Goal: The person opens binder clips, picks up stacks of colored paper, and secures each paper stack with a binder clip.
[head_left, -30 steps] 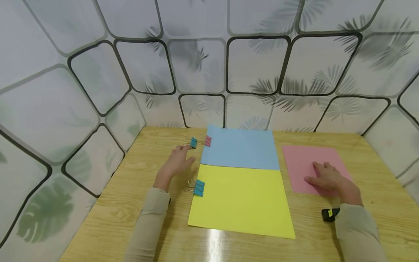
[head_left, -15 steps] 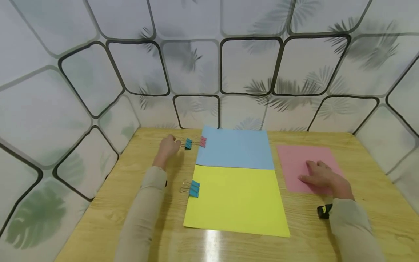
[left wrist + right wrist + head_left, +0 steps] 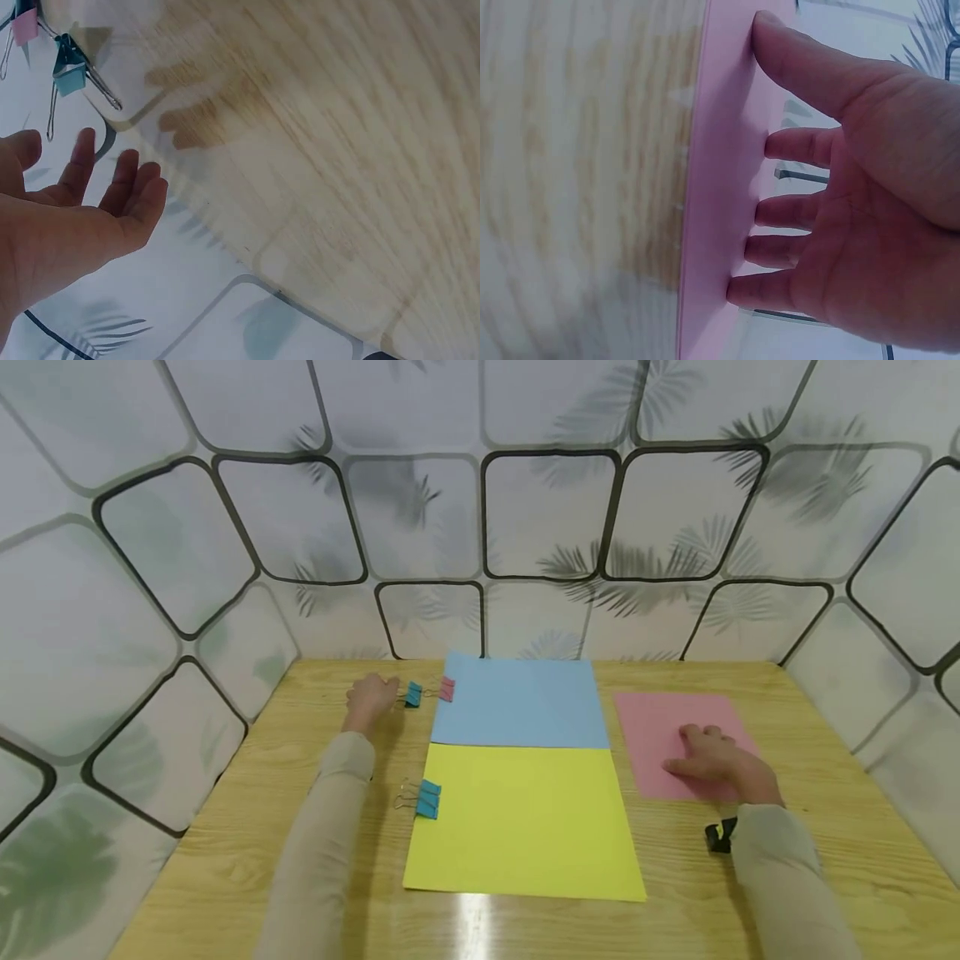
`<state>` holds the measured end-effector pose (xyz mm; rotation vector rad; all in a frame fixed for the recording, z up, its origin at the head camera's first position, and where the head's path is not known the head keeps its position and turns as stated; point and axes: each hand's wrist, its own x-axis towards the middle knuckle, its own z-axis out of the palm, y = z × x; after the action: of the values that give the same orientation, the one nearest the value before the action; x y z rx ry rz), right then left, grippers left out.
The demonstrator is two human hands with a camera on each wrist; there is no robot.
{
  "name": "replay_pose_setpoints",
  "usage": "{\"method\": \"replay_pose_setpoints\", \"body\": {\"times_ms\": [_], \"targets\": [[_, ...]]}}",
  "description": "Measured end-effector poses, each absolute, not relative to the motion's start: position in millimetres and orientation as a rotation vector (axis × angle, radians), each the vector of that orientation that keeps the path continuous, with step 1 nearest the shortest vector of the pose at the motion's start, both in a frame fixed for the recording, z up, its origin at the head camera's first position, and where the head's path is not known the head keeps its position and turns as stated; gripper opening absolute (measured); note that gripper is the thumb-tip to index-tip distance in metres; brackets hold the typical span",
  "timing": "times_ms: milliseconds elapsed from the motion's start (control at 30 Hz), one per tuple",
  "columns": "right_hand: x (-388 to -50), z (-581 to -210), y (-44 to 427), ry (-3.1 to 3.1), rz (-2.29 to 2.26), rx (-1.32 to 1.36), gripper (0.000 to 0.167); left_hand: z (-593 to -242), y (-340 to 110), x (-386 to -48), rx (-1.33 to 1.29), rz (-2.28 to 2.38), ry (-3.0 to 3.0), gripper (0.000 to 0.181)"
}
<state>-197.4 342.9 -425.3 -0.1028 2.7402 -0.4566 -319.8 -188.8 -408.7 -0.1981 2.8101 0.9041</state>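
My left hand (image 3: 371,700) hovers over the far left of the table, just left of a small teal binder clip (image 3: 413,695). In the left wrist view its fingers (image 3: 135,184) are loosely bent and hold nothing, with the teal clip apart from them. A pink binder clip (image 3: 447,688) sits on the left edge of the blue paper (image 3: 525,703). Below, a larger teal binder clip (image 3: 428,799) grips the left edge of the yellow paper (image 3: 525,822). My right hand (image 3: 716,758) rests spread fingertips on a pink paper (image 3: 637,735).
The wooden table (image 3: 292,843) carries the sheets, blue behind yellow and pink to the right. A patterned wall covering (image 3: 540,518) encloses the back and both sides. A small black object (image 3: 718,837) sits by the right sleeve cuff.
My left hand has moved left, away from beside the small teal clip, which stays beside the pink clip. My right hand stays on the pink paper. The head view has shifted slightly.
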Motion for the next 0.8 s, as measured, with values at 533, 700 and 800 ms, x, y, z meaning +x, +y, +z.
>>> {"method": "replay_pose_setpoints", "body": {"times_ms": [533,700,800], "targets": [[-200,-427,340,2.739,-0.45,-0.081,0.084,-409,-190,-323,-0.097,0.846,2.838,0.025],[-200,-424,341,2.737,-0.476,-0.076,0.085,-403,-191,-323,-0.071,0.944,2.792,0.018],[-199,-422,341,2.729,-0.488,-0.078,0.086,-399,-192,-319,-0.086,1.026,2.765,0.016]]}}
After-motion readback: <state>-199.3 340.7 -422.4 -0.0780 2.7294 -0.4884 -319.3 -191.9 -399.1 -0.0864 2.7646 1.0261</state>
